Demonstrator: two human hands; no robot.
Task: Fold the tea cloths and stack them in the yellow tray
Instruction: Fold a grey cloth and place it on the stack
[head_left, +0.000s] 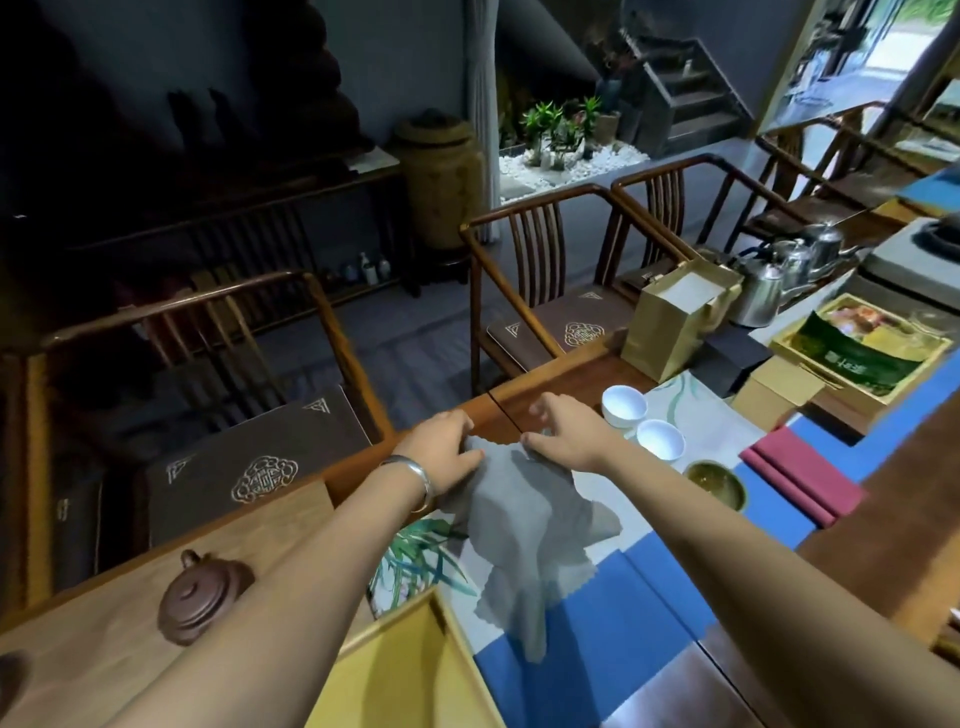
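The grey tea cloth (524, 525) is pinched at its far edge by the left hand (441, 447) and right hand (563, 434); it trails near-right, toward the yellow tray (410, 618).

Both hands reach to the far edge of the wooden bench (566, 387). The left hand (441, 449) and the right hand (563, 431) each pinch a far corner of a crumpled grey tea cloth (524, 525), which trails back over a blue and floral runner (649, 577) toward the yellow tray (405, 670) at the near edge. A silver bangle (415, 475) circles the left wrist. A brown clay teapot (200, 597) sits left of the tray. Two white cups (623, 405), a green bowl (717, 483) and folded maroon cloths (802, 475) lie to the right.
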